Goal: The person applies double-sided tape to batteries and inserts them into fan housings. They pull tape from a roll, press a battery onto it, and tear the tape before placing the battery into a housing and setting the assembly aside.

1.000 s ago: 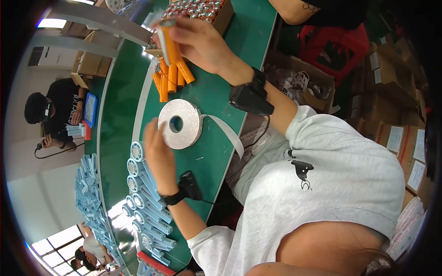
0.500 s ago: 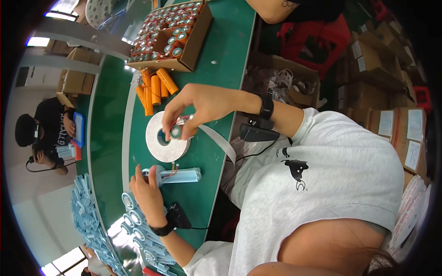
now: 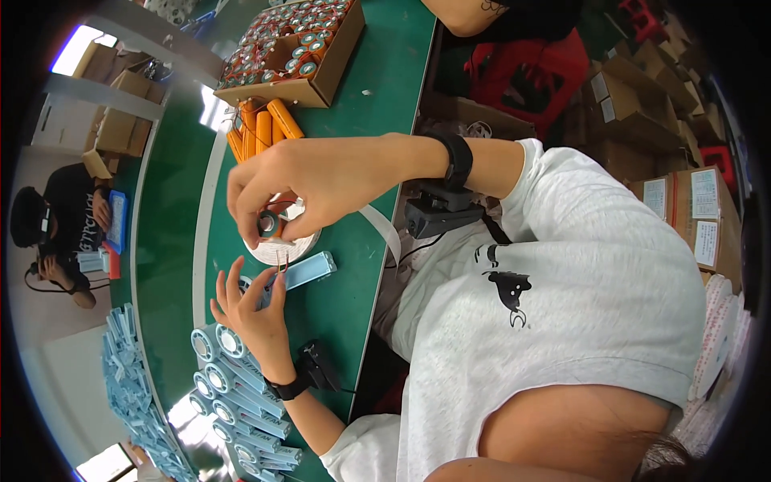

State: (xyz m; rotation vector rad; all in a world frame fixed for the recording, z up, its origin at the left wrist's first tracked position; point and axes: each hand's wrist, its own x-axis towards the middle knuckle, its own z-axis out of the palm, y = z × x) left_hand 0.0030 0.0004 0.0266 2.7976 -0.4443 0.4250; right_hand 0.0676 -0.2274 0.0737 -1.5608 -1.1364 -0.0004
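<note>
My right hand [image 3: 317, 177] is closed round a battery cell [image 3: 269, 224], its round end showing between thumb and fingers, with a red wire beside it. Just below, my left hand [image 3: 255, 317] pinches thin wires [image 3: 283, 259] between thumb and forefinger, its other fingers spread. Those wires rise from a light blue handheld fan [image 3: 312, 271] lying on the green table; my left fingers partly hide its head. A roll of white tape [image 3: 303, 245] lies beneath my right hand, which covers much of it. One loose strip of it trails toward the table edge.
Orange battery cells [image 3: 263, 132] lie beside a cardboard box [image 3: 341, 68] of wired cells. Several blue fans [image 3: 233, 402] are stacked near my left forearm. A heap of blue parts [image 3: 132, 386] lies farther off. Another person [image 3: 68, 213] sits across. Red stool [image 3: 554, 72] behind the table edge.
My right hand has come closer to my left, carrying the battery cell over the fan. My left thumb and forefinger have closed on the wires. The fan's handle now lies more slanted.
</note>
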